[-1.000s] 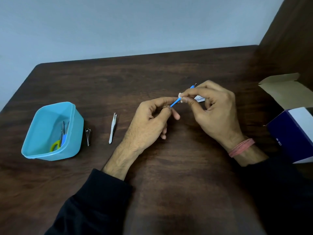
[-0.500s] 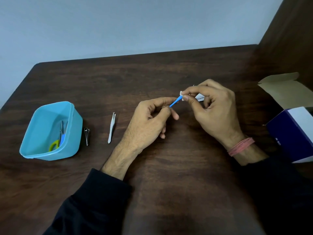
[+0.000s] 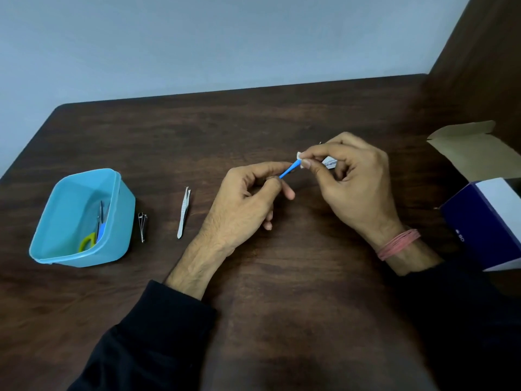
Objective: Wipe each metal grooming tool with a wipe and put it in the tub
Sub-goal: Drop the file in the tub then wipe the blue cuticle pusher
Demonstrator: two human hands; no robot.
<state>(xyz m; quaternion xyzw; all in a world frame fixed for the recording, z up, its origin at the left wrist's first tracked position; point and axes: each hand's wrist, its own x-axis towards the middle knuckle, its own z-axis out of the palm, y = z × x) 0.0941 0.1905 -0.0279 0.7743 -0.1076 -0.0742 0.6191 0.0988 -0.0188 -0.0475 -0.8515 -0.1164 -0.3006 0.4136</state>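
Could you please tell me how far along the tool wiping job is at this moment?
Done: scissors and another tool already lie in the tub. In hand: the left hand holds a blue-handled tool while the right hand pinches a wipe around it. Left: the tweezers and nail clipper lie on the table, unwiped.

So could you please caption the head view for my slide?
Both hands wipe a blue-handled tool; tweezers wait beside the tub.
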